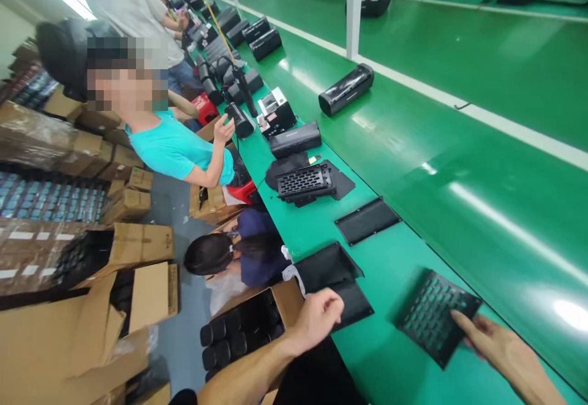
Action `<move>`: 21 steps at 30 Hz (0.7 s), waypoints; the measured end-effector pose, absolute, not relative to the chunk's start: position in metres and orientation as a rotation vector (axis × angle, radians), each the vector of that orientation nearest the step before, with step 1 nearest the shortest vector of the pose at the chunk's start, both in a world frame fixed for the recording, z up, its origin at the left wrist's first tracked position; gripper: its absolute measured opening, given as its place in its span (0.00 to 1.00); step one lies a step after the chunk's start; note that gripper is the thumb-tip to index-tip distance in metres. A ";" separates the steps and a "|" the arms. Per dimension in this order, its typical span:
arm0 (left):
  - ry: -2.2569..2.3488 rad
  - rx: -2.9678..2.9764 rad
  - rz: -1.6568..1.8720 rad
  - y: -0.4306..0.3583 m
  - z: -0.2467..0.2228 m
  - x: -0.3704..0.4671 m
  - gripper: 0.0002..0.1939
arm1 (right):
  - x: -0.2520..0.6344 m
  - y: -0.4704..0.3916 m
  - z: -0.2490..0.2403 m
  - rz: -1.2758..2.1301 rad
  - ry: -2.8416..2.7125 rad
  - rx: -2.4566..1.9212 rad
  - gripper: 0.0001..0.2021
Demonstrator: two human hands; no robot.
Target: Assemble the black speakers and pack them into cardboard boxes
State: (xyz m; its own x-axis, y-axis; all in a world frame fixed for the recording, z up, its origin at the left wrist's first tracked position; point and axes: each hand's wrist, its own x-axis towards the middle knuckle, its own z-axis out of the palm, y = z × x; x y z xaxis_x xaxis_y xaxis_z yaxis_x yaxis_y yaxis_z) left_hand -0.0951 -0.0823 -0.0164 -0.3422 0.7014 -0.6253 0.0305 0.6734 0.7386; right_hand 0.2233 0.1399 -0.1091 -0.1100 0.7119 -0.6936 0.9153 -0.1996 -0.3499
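My right hand (482,334) grips a black slotted panel (434,316) by its right edge, thumb on top, over the green table (390,270). The panel is slightly blurred. My left hand (321,313) is closed with its fingers curled, above the table's near edge; whether anything small is inside cannot be made out. Beside it lie black sheets (328,267), partly under the hand. Farther up the table rest a flat black panel (368,220) and a stack of slotted black panels (305,182) on dark sheets.
Black speaker-like cases (295,140) and a white-and-black device (276,113) stand farther along the table. A person in a turquoise shirt (174,147) sits at its left edge, another crouches below. An open carton (287,307) holds black parts.
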 end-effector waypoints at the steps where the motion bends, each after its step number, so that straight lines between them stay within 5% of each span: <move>1: 1.882 0.618 0.788 -0.082 -0.021 -0.108 0.12 | 0.221 0.140 -0.101 -1.193 1.744 1.952 0.23; 6: 2.217 0.827 0.777 -0.069 -0.046 -0.175 0.09 | 0.169 0.110 -0.056 -1.147 1.855 2.254 0.27; 9: 2.229 0.839 0.796 -0.063 -0.056 -0.191 0.10 | 0.106 0.075 -0.053 -1.442 2.179 1.933 0.28; 16: 2.132 1.007 0.833 -0.064 -0.037 -0.162 0.12 | 0.036 0.072 -0.061 -1.380 2.591 1.638 0.16; 18: 2.036 1.203 0.891 -0.059 -0.028 -0.149 0.21 | 0.047 0.083 -0.050 -1.609 2.494 1.734 0.13; 21: 1.781 1.449 0.887 -0.037 -0.026 -0.124 0.48 | 0.075 0.090 -0.030 -2.146 1.942 1.911 0.10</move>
State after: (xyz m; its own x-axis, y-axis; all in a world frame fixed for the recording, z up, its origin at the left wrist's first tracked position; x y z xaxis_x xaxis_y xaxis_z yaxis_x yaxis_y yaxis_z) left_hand -0.1243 -0.0372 -0.0264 -0.1611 0.9839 -0.0777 0.5305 0.1527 0.8338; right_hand 0.0751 0.0899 -0.0303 -0.3557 0.7995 -0.4839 0.4021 -0.3365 -0.8515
